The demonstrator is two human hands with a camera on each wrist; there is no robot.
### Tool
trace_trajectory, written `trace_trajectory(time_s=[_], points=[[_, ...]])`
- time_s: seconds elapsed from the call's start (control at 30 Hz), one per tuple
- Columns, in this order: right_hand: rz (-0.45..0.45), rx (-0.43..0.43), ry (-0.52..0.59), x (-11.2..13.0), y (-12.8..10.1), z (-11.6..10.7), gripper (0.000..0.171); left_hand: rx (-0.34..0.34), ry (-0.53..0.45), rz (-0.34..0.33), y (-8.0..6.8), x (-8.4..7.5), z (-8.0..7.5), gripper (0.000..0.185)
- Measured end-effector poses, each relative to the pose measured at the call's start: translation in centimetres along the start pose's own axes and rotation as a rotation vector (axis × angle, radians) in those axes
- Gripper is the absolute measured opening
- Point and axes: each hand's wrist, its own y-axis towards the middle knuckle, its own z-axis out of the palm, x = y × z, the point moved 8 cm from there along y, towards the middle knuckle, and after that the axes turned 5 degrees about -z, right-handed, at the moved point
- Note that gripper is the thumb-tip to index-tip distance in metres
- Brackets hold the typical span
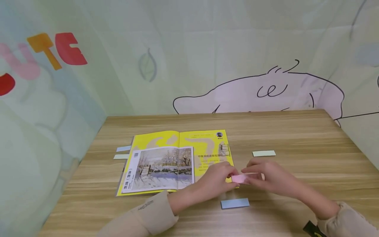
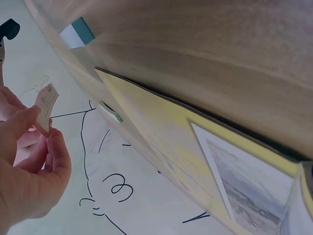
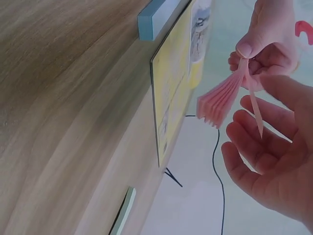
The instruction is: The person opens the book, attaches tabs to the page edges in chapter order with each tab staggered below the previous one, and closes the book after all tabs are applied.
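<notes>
In the head view, a pad of pink sticky notes (image 1: 240, 178) is held above the table at the magazine's lower right corner. My left hand (image 1: 217, 177) pinches one end of it between thumb and fingers. The right wrist view shows the pink strips (image 3: 222, 98) fanned out below the left thumb (image 3: 246, 48), with a single strip (image 3: 255, 110) standing apart from the others. My right hand (image 3: 274, 152) is around that single strip, thumb and fingers spread and loosely bent. The open magazine (image 1: 207, 140) lies left of the pad, showing a snowy landscape picture.
A blue sticky note pad (image 1: 235, 203) lies near the table's front, and a pale green pad (image 1: 264, 153) lies right of the magazine. Blue (image 1: 123, 148) and pale green tabs (image 1: 121, 156) stick out from the magazine's left edge. A printed curtain (image 1: 189, 59) hangs behind the table.
</notes>
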Motion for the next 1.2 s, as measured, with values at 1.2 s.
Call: trace_trajectory(time_s=[1.2], points=[[0.123, 0.021, 0.349, -0.4, -0.5, -0.5, 0.013, -0.050, -0.028, -0.004, -2.2, 0.0, -0.2, 0.014]])
